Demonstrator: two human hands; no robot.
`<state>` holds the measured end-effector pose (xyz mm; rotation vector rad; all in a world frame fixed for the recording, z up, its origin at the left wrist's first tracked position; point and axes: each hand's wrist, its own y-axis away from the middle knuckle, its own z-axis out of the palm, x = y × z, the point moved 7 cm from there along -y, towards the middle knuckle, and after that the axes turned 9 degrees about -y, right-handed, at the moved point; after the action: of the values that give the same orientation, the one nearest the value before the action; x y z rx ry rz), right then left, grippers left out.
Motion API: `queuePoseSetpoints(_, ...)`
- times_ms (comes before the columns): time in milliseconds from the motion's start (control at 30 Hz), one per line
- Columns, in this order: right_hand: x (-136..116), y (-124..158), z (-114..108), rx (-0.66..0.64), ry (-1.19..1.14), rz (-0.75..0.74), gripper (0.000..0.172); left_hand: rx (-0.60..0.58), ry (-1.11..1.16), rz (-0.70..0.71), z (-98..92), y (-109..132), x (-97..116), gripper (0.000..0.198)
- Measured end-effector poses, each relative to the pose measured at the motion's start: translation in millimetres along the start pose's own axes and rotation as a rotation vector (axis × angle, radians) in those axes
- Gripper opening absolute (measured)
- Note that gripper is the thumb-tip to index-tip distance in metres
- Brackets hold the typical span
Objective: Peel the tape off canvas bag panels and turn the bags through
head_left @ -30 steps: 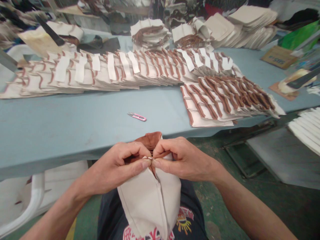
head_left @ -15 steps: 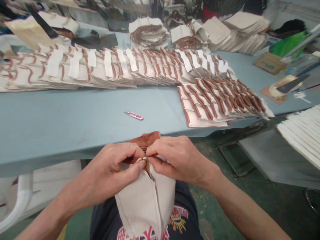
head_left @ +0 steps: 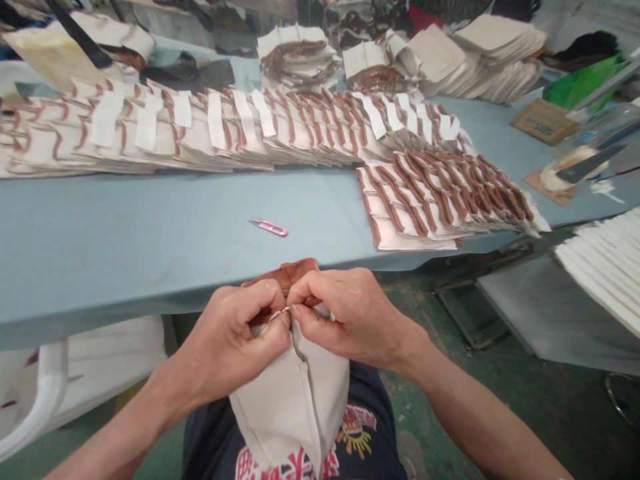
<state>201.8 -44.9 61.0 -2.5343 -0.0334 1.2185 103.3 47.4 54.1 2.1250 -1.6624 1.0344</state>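
Note:
A cream and brown sewn fabric piece (head_left: pixel 275 400) hangs over my lap, with a seam running down its middle. My left hand (head_left: pixel 245 327) pinches its upper edge near that seam. Right beside it, my right hand (head_left: pixel 337 310) grips the same edge, thumb and forefinger pressed together. Brown cloth (head_left: pixel 297 270) shows beyond my fingertips, by the table's front edge. Small details between the fingertips are partly hidden. A pair of pink thread snips (head_left: pixel 270 227) lies on the table past my hands, untouched.
A blue-covered table (head_left: pixel 125 233) runs across the view. Long rows of cream and brown pieces (head_left: pixel 300 127) lie along it, some topped with white strips. A smaller overlapping stack (head_left: pixel 425 200) sits at right. A white metal tube (head_left: pixel 50 393) stands at lower left.
Both hands keep their pinch on the fabric piece. The gap in the seam under my fingertips looks narrower, its two sides drawn closer together. The view has shifted slightly.

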Motion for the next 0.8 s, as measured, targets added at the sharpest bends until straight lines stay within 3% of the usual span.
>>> queuePoseSetpoints(167,1.6,-5.1,0.5,-0.083,-0.072,0.180,0.021,0.051,-0.021,0.044,-4.7,3.1,2.4,0.027)
queuePoseSetpoints(267,-7.1,-13.8,0.0,-0.144,-0.003,0.120,0.006,0.038,-0.068,0.096,-11.0,5.6,9.6,0.026)
queuePoseSetpoints(467,-13.7,-24.8,5.8,-0.241,0.028,0.069,0.016,-0.029,-0.164,0.079,-19.9,13.8,12.3,0.024)
queuePoseSetpoints(633,-9.6,-22.5,5.8,-0.239,-0.006,0.144,0.016,-0.127,-0.083,-0.027,-20.0,13.1,-2.5,0.026)
queuePoseSetpoints(800,-7.3,-20.0,2.4,-0.251,-0.048,0.183,0.018,-0.331,0.046,-0.105,-11.7,7.7,-14.8,0.037)
